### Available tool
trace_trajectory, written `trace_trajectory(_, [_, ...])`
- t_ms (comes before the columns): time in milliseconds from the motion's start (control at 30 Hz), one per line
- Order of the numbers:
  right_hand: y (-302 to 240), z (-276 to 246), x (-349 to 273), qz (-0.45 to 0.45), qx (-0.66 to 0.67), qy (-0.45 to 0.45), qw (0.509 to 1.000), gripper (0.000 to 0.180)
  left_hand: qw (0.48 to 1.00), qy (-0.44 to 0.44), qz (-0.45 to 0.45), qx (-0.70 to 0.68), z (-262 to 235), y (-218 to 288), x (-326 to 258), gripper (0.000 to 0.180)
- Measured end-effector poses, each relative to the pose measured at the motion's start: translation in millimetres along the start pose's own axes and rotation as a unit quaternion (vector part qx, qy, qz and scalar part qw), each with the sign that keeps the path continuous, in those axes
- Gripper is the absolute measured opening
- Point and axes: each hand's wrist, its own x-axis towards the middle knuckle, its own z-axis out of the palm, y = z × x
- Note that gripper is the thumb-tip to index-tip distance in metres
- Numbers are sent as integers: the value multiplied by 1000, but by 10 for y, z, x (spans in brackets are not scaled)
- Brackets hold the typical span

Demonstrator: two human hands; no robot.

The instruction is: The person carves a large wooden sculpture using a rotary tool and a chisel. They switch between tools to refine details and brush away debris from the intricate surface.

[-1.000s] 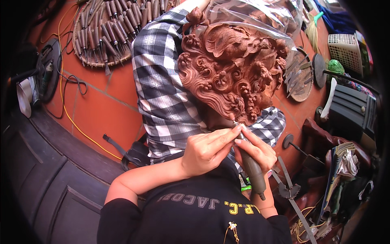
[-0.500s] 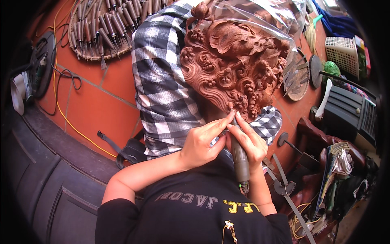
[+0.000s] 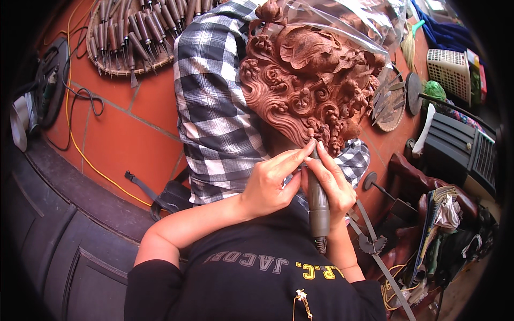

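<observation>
Two hands at work on a reddish wood carving [image 3: 310, 80], full of scrolls and leaves, lying across a black-and-white checked cloth [image 3: 214, 107] on the lap, over an orange tiled floor [image 3: 123, 139]. Right hand [image 3: 334, 184] wrapped around a grey rotary handpiece [image 3: 318, 200], fingers closed on its barrel, tip pressed to the lower edge of the carving. Left hand [image 3: 270, 182] beside it, thumb and forefinger pinched near the tool's nose, touching both the tool and the carving's rim; whether gripping or only steadying, cannot tell. Clear plastic sheet [image 3: 342, 21] draped over the far top of the carving.

Round woven tray [image 3: 115, 67] of wooden-handled chisels at upper left, well apart from the hands. Yellow cable [image 3: 85, 160] running across the floor past a black cord [image 3: 88, 99]. Second, smaller tray of blades [image 3: 388, 101] just right of the carving, a pale slatted basket [image 3: 450, 67] beyond it. Black strap [image 3: 144, 187] on the floor near the left elbow. Dark wooden panelling [image 3: 59, 246] along the lower left.
</observation>
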Motion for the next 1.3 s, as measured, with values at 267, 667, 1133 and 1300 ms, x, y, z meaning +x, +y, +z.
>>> trace_trajectory(267, [-57, -17, -37, 13, -10, -15, 1000, 33, 1000, 2, 0, -14, 12, -47, -57, 64])
trace_trajectory(667, [-24, -40, -26, 40, 20, -16, 999, 32, 999, -21, -28, -32, 7, -10, -88, 66])
trace_trajectory(1133, [-76, -126, 102, 81, 57, -15, 995, 27, 1000, -24, 19, -2, 25, -18, -71, 73])
trace_trajectory(1300, [-109, -191, 170, 77, 45, -78, 993, 35, 999, -32, -7, -25, -2, 4, -101, 74])
